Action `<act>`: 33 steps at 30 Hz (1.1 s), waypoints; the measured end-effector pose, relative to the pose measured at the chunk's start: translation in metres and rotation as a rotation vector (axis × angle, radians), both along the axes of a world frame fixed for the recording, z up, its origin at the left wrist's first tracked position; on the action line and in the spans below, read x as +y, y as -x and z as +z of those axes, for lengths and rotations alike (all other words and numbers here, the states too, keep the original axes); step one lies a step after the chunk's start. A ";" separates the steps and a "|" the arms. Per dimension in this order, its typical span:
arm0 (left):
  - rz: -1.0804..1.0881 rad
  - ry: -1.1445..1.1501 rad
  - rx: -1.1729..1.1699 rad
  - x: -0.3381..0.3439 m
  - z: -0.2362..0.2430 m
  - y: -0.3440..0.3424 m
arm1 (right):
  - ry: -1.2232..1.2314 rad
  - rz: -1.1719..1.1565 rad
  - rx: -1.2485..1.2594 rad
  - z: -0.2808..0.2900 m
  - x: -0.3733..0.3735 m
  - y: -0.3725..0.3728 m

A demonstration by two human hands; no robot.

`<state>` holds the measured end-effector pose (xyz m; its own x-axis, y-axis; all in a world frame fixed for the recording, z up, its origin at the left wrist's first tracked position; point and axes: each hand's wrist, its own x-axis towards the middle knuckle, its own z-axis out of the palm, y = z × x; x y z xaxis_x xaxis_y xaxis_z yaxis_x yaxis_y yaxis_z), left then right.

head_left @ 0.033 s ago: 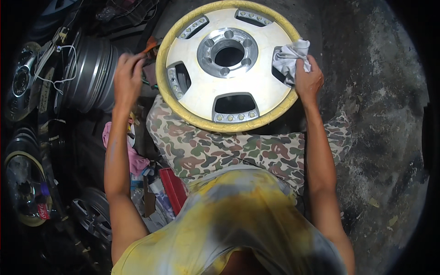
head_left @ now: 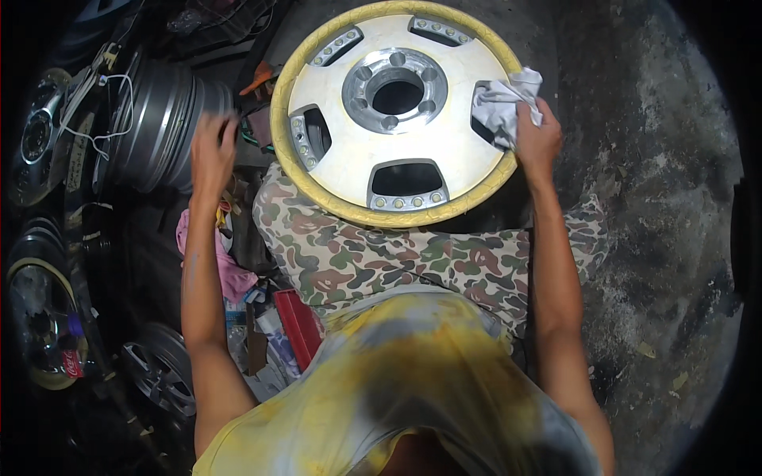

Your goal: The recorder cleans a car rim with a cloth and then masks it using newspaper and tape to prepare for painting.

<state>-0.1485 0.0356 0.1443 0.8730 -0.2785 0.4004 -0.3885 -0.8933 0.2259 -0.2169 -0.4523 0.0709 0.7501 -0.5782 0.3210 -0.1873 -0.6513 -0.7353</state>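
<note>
Readable lettering is confined to a red label [head_left: 72, 363] at the lower left; it carries white script and is located in front of a wheel with a yellow rim [head_left: 36, 305]. A tan strip [head_left: 77, 166] at the left bears dark marks resembling handwriting, too small to read. A white package with bluish print [head_left: 278, 341], positioned beside a red box [head_left: 299, 329], shows markings whose characters cannot be resolved.
</note>
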 end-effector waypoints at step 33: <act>-0.168 0.317 0.303 -0.069 0.012 0.142 | 0.597 0.785 0.194 0.047 0.007 -0.072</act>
